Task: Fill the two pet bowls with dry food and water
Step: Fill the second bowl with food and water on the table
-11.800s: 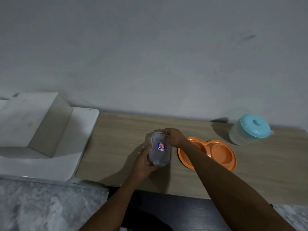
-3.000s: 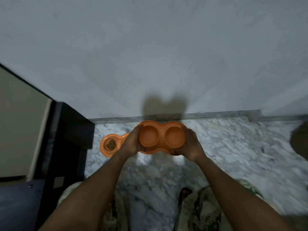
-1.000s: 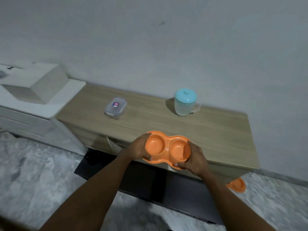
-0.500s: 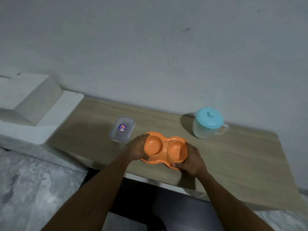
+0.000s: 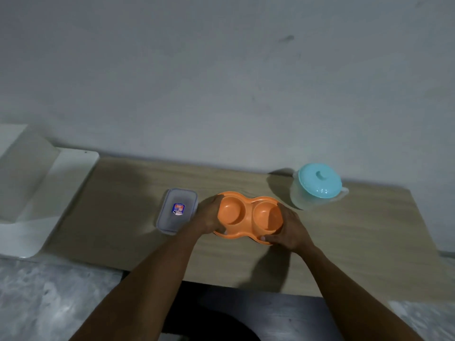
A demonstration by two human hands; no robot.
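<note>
An orange double pet bowl (image 5: 248,219) with two empty round wells sits low over the wooden table (image 5: 357,244), near its middle. My left hand (image 5: 209,215) grips its left end and my right hand (image 5: 289,227) grips its right end. Whether the bowl rests on the wood or hovers just above it, I cannot tell. A clear lidded food container (image 5: 177,210) with a small blue label lies just left of my left hand. A translucent water jug (image 5: 317,188) with a turquoise lid stands at the back right.
A white cabinet (image 5: 51,193) adjoins the table's left end. A grey wall runs right behind the table. Marble floor shows at the bottom left and right, with a dark gap under the table's front edge.
Both hands have carried the orange double bowl from the floor up over the table and lowered it between the container and the jug.
</note>
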